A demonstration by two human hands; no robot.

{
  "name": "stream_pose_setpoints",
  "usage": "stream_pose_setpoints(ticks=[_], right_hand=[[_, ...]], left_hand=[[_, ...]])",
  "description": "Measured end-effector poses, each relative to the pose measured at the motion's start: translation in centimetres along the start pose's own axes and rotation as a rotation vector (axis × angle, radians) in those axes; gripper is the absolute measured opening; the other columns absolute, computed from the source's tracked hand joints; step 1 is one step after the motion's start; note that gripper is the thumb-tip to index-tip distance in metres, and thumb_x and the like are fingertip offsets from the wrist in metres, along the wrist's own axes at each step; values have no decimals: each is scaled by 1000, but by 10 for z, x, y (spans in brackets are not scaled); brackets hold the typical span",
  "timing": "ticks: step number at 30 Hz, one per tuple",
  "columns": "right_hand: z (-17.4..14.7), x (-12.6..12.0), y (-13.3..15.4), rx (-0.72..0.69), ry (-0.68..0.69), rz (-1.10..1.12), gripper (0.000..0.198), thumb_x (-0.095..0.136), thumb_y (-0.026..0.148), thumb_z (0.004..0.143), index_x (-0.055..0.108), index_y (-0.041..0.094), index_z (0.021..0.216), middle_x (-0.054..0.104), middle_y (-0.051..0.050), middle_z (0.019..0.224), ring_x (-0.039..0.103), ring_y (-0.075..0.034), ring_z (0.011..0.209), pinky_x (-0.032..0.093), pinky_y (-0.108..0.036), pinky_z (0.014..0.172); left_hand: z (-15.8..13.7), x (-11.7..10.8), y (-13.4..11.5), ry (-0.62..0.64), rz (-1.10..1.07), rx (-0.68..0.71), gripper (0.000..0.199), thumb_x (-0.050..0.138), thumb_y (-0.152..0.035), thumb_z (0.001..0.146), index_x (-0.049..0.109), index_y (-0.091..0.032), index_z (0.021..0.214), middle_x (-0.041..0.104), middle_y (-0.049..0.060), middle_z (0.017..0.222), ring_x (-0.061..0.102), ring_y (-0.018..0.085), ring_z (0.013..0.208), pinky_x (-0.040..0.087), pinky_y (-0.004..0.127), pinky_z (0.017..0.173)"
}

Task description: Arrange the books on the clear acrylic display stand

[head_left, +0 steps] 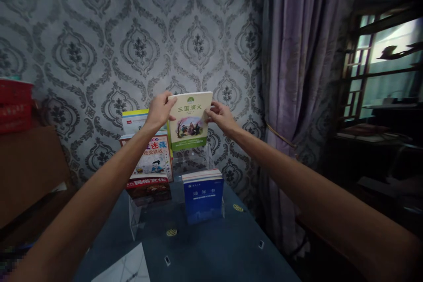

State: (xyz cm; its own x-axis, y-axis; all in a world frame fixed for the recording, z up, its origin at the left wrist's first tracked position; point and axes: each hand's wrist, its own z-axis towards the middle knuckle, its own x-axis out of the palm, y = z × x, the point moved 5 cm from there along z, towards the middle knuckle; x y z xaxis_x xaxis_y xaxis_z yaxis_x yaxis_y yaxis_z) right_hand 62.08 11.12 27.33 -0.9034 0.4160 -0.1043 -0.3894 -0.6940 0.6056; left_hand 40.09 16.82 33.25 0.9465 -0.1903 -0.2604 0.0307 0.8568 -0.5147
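Observation:
Between both hands is a cream and green book [190, 128] with a picture of seated figures, upright above the back of a clear stand [207, 158]. My left hand [161, 110] grips its upper left edge, fingers behind and thumb on the cover. My right hand [220, 116] pinches its right edge. Left of it, partly behind my left forearm, stand a yellow-topped book [132, 119], a white and red book [161, 163] and a dark red book [148, 191]. A blue book [204, 198] leans in the stand's front right, with other books behind it.
The stand is on a dark blue table [211, 246] near a patterned wall [139, 48]. A white booklet [127, 269] lies at the front, with small yellow ovals [171, 232] about. At left are a cardboard box [29, 172] and red basket [15, 105]; a curtain [291, 75] hangs right.

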Motion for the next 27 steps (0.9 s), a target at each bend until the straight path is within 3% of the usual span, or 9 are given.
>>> stream_pose_setpoints(ticks=[6,15,22,27], right_hand=[[-5,-1,-4,18,-15,-7,45,72,48,72,60,23,107,69,-2,87,65,-21,81,60,-39,73],[3,1,-4,-34,-33,62,47,72,50,73,58,23,109,72,-3,92,67,-22,87,59,-39,77],[0,4,-23,46,-70,103,48,76,51,64,60,25,101,72,-1,89,68,-21,82,60,-42,78],[-11,-3,-20,86,-90,9,45,83,49,59,64,25,92,72,-4,85,69,-21,75,58,-46,78]], left_hand=[[-6,6,4,6,-18,11,17,58,-28,82,52,-18,71,41,-3,64,50,11,56,54,20,39],[-3,3,-4,-26,35,81,14,55,-28,84,53,-17,75,45,-2,68,52,10,59,50,13,40],[-5,14,4,8,121,48,15,52,-23,87,50,-18,74,46,-2,66,52,10,58,48,14,41],[-20,13,-11,16,306,21,16,52,-13,92,52,-17,76,64,3,79,66,16,79,52,18,54]])
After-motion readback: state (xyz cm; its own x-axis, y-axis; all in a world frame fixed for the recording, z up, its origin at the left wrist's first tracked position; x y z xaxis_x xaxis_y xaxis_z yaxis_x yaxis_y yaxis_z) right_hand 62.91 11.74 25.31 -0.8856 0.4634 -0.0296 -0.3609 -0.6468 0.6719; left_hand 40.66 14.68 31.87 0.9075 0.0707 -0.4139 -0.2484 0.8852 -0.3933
